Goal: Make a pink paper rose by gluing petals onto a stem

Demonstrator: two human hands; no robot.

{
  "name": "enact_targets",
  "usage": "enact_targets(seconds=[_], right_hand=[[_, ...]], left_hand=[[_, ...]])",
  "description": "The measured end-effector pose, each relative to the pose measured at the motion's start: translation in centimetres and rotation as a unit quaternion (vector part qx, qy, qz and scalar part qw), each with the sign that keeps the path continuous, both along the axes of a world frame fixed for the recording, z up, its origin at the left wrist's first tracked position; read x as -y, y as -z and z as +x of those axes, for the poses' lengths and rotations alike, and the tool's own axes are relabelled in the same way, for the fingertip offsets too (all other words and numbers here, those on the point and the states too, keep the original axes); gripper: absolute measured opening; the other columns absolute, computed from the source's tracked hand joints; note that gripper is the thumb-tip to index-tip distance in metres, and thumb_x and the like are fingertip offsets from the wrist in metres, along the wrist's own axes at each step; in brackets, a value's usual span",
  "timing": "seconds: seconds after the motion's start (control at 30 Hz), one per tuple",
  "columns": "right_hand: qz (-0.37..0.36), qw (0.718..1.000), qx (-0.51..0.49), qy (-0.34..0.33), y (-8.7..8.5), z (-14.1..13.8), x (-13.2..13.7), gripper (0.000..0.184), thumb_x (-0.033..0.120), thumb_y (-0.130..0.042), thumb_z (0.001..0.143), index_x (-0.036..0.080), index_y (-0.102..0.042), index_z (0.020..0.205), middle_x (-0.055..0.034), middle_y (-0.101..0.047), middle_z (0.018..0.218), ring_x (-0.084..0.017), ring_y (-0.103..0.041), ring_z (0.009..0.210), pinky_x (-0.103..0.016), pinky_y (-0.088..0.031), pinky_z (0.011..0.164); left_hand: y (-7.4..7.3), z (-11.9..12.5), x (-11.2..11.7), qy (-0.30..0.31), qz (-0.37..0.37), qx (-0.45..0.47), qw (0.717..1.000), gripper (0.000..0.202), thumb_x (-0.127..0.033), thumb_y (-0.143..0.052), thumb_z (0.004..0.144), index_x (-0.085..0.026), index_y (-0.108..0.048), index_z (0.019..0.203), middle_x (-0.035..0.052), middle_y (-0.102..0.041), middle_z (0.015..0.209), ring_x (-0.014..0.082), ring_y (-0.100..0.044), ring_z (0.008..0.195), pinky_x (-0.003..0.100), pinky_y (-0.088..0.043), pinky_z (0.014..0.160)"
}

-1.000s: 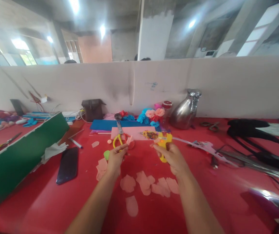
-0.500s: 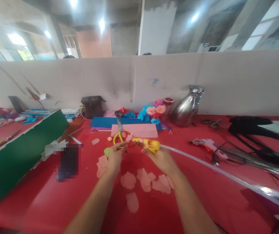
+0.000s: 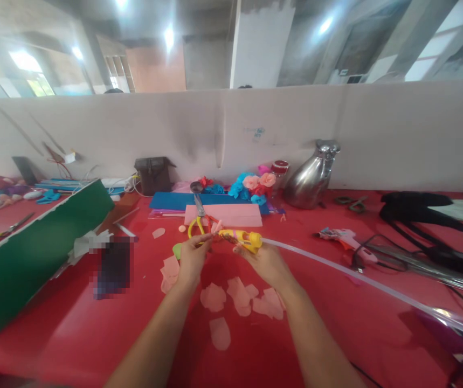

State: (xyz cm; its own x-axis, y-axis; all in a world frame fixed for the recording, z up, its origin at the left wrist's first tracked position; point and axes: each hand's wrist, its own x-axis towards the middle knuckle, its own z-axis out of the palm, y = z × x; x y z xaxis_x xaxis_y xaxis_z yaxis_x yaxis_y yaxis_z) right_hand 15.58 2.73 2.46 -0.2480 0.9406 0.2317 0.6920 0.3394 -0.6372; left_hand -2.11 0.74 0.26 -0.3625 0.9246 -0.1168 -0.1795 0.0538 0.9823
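Note:
My right hand [image 3: 267,261] is wrapped round a yellow hot glue gun [image 3: 241,238], its nozzle pointing left. A long, clear glue stick [image 3: 328,262] runs from the gun's back end away to the right. Just off the nozzle is a small rolled pink paper bud [image 3: 216,226], which the pinched fingers of my left hand [image 3: 194,258] appear to hold from below; the grip itself is partly hidden. Yellow-and-red-handled scissors [image 3: 199,207] lie right behind my left hand. Cut pink paper petals [image 3: 239,296] are spread on the red table between my forearms.
Folded pink paper [image 3: 243,214] and blue paper [image 3: 166,201] lie behind the hands, with paper flowers [image 3: 251,186] beyond. A steel jug [image 3: 310,180] stands back right. A pink glue gun [image 3: 344,240] with cords lies right. A green board [image 3: 49,253] stands on the left.
Both hands keep nearly the same pose. The glue gun has shifted very slightly to the left, with its nozzle still by the pink bud.

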Motion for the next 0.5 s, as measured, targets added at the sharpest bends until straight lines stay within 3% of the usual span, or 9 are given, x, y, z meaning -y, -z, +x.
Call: enact_targets(seconds=[0.5], right_hand=[[0.027,0.999,0.032,0.007,0.57,-0.05,-0.13,0.039,0.055,-0.048,0.08,0.022,-0.068,0.088,-0.0069,-0.071,0.078,-0.024,-0.066,0.073,-0.026,-0.043,0.056]], left_hand=[[0.15,-0.07,0.01,0.009,0.006,-0.002,1.0,0.039,-0.037,-0.07,0.06,-0.011,-0.07,0.089,0.0016,-0.056,0.055,0.0073,-0.044,0.049,0.019,-0.026,0.045]])
